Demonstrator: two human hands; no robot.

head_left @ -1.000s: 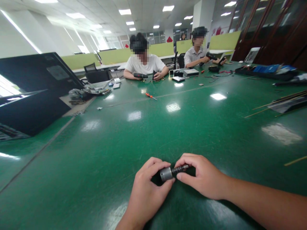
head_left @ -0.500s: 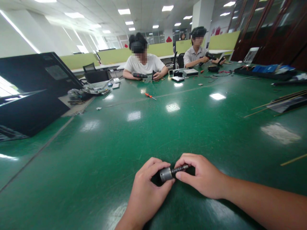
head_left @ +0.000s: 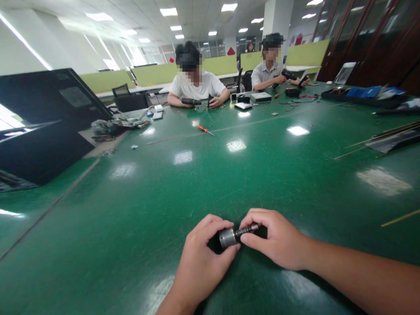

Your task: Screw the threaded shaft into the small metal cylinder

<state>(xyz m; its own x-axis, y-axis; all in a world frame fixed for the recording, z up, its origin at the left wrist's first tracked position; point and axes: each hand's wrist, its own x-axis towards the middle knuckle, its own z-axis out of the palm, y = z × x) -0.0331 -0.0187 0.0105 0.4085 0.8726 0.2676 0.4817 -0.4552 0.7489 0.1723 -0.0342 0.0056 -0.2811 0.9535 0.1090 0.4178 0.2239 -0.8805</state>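
A small grey metal cylinder with a dark ribbed shaft lies almost level between my hands, low over the green table. My left hand is curled around the cylinder end, its thumb below and fingers above. On the other side, my right hand pinches the shaft between thumb and forefinger, and the shaft's bare silver tip sticks out to the right. The far end of the cylinder is in shadow inside my left hand. I cannot tell exactly what kind of part it is.
The green table stretches ahead, with an orange screwdriver on it. A large black panel stands left, beside a pile of circuit parts. Thin rods lie right. Across the table two people work with power drills.
Both my hands keep their grip on the metal part with hardly any movement. The view has tilted very slightly.
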